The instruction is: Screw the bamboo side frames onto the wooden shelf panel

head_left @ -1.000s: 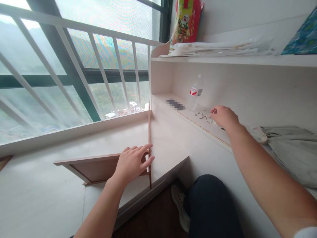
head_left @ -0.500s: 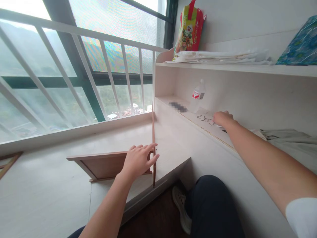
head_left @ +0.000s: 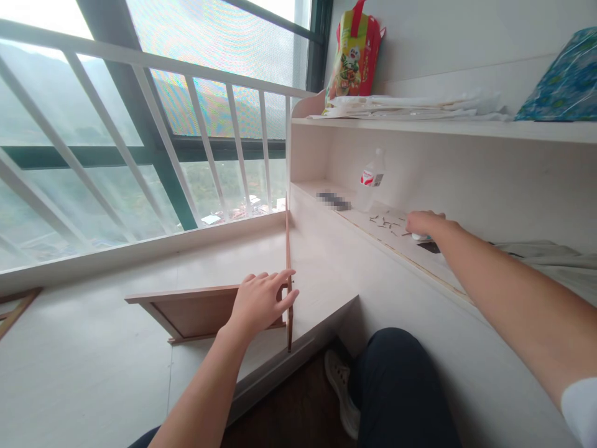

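left hand (head_left: 260, 303) spread flat, fingers open, pressed against the upright thin wooden panel (head_left: 288, 274) where it meets the low brown board (head_left: 196, 308) lying on edge just left of that hand; both boards smooth, pale laminate on one face, raw brown along the edges; right hand (head_left: 422, 223) stretched far forward onto the lower shelf (head_left: 354, 214), palm down, fingers curled over a small white object (head_left: 421, 236), grip on it not clear; scattered just left of the right hand, small dark metal screws (head_left: 386, 223), thin and angular; beyond them a clear plastic bottle (head_left: 370, 180) with a red label, upright; right of the right arm a crumpled grey cloth (head_left: 545, 255); above that hand, on the top shelf, a stack of white sheets (head_left: 410, 106), a glossy red and green bag (head_left: 355, 53) and a blue patterned box (head_left: 562, 78); under the left hand a smooth whitish window ledge (head_left: 93, 348), bounded by white slanted railing bars (head_left: 153, 118) and a dark-framed window; below both arms a dark trouser knee (head_left: 396, 386) and a pale shoe (head_left: 338, 389) on dark floor; compared with half a second ago, right hand slightly further right along the shelf, screws now fully uncovered; left hand unchanged on the panel.
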`<state>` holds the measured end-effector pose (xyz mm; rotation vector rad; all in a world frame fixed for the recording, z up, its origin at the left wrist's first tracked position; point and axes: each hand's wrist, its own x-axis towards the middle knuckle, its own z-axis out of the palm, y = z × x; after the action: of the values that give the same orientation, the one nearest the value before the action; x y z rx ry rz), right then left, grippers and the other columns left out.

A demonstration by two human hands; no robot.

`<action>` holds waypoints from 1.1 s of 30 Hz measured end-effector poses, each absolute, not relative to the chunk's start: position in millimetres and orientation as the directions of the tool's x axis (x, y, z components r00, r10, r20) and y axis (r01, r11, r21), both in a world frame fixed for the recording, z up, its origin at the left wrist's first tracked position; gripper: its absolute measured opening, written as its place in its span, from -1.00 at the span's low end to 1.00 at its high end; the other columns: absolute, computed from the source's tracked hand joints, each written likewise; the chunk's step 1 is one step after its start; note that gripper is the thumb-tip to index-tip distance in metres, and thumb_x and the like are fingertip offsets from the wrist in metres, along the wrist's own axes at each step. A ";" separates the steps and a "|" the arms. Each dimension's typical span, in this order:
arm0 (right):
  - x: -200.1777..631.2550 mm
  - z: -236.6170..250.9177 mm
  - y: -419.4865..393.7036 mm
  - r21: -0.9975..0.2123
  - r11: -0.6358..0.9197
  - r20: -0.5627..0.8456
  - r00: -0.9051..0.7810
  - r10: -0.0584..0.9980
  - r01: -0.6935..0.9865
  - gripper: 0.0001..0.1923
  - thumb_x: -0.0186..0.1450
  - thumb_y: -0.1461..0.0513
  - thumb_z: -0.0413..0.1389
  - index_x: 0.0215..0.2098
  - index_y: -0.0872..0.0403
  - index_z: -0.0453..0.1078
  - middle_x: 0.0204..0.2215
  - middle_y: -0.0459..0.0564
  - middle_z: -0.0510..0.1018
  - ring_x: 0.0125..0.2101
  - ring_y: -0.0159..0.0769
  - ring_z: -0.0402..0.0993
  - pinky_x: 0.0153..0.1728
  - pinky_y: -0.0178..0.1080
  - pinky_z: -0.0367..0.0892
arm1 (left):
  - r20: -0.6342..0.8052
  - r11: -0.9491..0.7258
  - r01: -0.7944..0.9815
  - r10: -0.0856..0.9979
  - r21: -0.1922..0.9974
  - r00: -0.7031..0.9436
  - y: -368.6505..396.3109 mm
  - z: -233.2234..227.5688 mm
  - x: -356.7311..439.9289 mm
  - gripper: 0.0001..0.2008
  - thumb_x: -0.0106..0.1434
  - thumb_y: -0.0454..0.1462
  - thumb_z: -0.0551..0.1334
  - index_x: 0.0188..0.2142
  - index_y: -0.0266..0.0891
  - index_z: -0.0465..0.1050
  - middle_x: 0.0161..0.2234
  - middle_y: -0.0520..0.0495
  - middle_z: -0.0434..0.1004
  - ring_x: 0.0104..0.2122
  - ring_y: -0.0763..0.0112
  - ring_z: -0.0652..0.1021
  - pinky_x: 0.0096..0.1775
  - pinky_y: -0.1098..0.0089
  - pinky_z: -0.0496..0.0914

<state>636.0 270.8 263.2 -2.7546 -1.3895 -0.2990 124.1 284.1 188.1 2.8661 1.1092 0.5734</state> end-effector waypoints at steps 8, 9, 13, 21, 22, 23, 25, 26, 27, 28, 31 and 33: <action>618.0 272.3 242.1 0.083 -0.404 -0.091 0.410 0.907 0.911 -0.84 0.09 0.27 0.16 -0.32 0.00 0.45 -0.24 -0.03 0.60 -0.20 -0.12 0.47 -0.15 -0.09 0.22 | 0.316 -0.738 0.664 0.663 0.123 0.678 286.8 185.8 126.3 -0.52 0.45 0.08 0.01 0.22 0.01 0.38 -0.10 -0.02 0.70 -0.09 0.11 0.60 -0.08 0.14 0.32; 615.2 272.1 239.2 0.082 -0.380 -0.102 0.387 0.916 0.921 -0.85 0.10 0.26 0.15 -0.32 0.00 0.45 -0.23 -0.04 0.60 -0.20 -0.13 0.47 -0.15 -0.10 0.21 | 0.318 -0.737 0.665 0.664 0.123 0.677 287.0 185.6 126.7 -0.53 0.45 0.08 0.02 0.22 0.02 0.38 -0.11 -0.02 0.70 -0.09 0.11 0.60 -0.08 0.14 0.32; 598.8 272.6 229.9 0.094 -0.280 -0.113 0.289 0.950 0.955 -0.90 0.18 0.24 0.09 -0.32 0.00 0.42 -0.25 -0.05 0.61 -0.20 -0.13 0.48 -0.14 -0.10 0.17 | 0.330 -0.740 0.660 0.659 0.128 0.676 287.4 184.9 127.0 -0.55 0.44 0.08 0.04 0.20 0.05 0.38 -0.12 0.00 0.70 -0.10 0.11 0.61 -0.09 0.16 0.31; 561.5 265.5 209.7 0.000 -0.122 0.036 0.122 0.992 0.993 -0.87 0.24 0.22 0.05 -0.33 0.02 0.44 -0.29 0.01 0.62 -0.28 -0.19 0.48 -0.22 -0.17 0.22 | 0.326 -0.747 0.653 0.653 0.128 0.683 287.2 185.8 125.8 -0.55 0.46 0.08 0.02 0.20 0.04 0.37 -0.10 0.00 0.70 -0.10 0.10 0.61 -0.10 0.15 0.29; 559.6 262.4 206.9 -0.029 -0.114 0.066 0.116 0.991 0.993 -0.87 0.24 0.22 0.05 -0.33 0.02 0.44 -0.31 0.01 0.61 -0.30 -0.20 0.48 -0.24 -0.18 0.24 | 0.324 -0.747 0.652 0.653 0.128 0.685 287.1 186.1 125.9 -0.55 0.46 0.08 0.01 0.20 0.03 0.37 -0.10 0.00 0.70 -0.10 0.10 0.61 -0.10 0.15 0.29; 558.1 258.9 204.0 -0.059 -0.105 0.103 0.111 0.988 0.993 -0.87 0.24 0.22 0.05 -0.34 0.03 0.45 -0.31 0.01 0.61 -0.31 -0.21 0.48 -0.24 -0.19 0.27 | 0.322 -0.748 0.651 0.653 0.130 0.686 287.1 186.5 126.0 -0.54 0.46 0.08 0.01 0.21 0.03 0.37 -0.10 0.00 0.70 -0.10 0.10 0.61 -0.09 0.14 0.29; 555.8 251.1 197.9 -0.117 -0.090 0.187 0.111 0.976 0.989 -0.85 0.25 0.20 0.07 -0.36 0.04 0.48 -0.31 0.03 0.61 -0.31 -0.21 0.50 -0.22 -0.20 0.32 | 0.315 -0.746 0.652 0.656 0.134 0.686 287.1 187.1 126.2 -0.54 0.46 0.08 0.01 0.21 0.03 0.36 -0.11 0.00 0.70 -0.10 0.10 0.61 -0.09 0.14 0.29; 554.7 247.0 194.8 -0.142 -0.090 0.231 0.121 0.965 0.986 -0.84 0.25 0.18 0.10 -0.35 0.04 0.51 -0.31 0.03 0.62 -0.31 -0.20 0.52 -0.20 -0.19 0.34 | 0.312 -0.746 0.652 0.656 0.134 0.687 287.1 187.2 126.3 -0.54 0.46 0.08 0.01 0.22 0.03 0.36 -0.11 0.00 0.70 -0.10 0.10 0.61 -0.09 0.13 0.30; 553.5 243.1 191.7 -0.160 -0.094 0.272 0.136 0.953 0.983 -0.83 0.25 0.16 0.12 -0.35 0.05 0.53 -0.31 0.03 0.62 -0.30 -0.18 0.53 -0.19 -0.18 0.36 | 0.309 -0.747 0.652 0.656 0.133 0.688 287.1 187.4 126.3 -0.54 0.46 0.08 0.01 0.22 0.03 0.36 -0.11 0.00 0.70 -0.09 0.10 0.61 -0.09 0.13 0.30; 552.3 239.4 189.0 -0.170 -0.100 0.312 0.150 0.938 0.980 -0.83 0.24 0.16 0.14 -0.35 0.05 0.55 -0.30 0.04 0.63 -0.29 -0.17 0.54 -0.17 -0.16 0.37 | 0.307 -0.747 0.651 0.655 0.132 0.690 287.1 187.5 126.3 -0.53 0.46 0.08 0.01 0.22 0.03 0.36 -0.10 0.00 0.70 -0.09 0.09 0.60 -0.08 0.12 0.30; 549.2 230.7 183.4 -0.167 -0.105 0.403 0.165 0.900 0.980 -0.85 0.24 0.20 0.15 -0.39 0.04 0.57 -0.30 0.04 0.65 -0.26 -0.13 0.57 -0.13 -0.12 0.39 | 0.305 -0.747 0.651 0.657 0.135 0.690 286.9 187.8 126.1 -0.53 0.46 0.08 0.00 0.22 0.03 0.37 -0.09 -0.01 0.70 -0.09 0.09 0.60 -0.07 0.11 0.30; 547.6 227.6 181.9 -0.146 -0.092 0.435 0.148 0.888 0.985 -0.84 0.25 0.23 0.14 -0.44 0.03 0.55 -0.33 0.04 0.65 -0.27 -0.11 0.57 -0.13 -0.10 0.39 | 0.304 -0.746 0.652 0.659 0.139 0.689 286.8 188.0 126.0 -0.52 0.46 0.08 -0.01 0.22 0.03 0.37 -0.09 -0.01 0.70 -0.08 0.08 0.61 -0.07 0.11 0.31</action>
<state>547.6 181.9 227.6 -2.0344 -1.7903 -0.3306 126.0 286.8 188.0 2.8683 1.1129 0.5280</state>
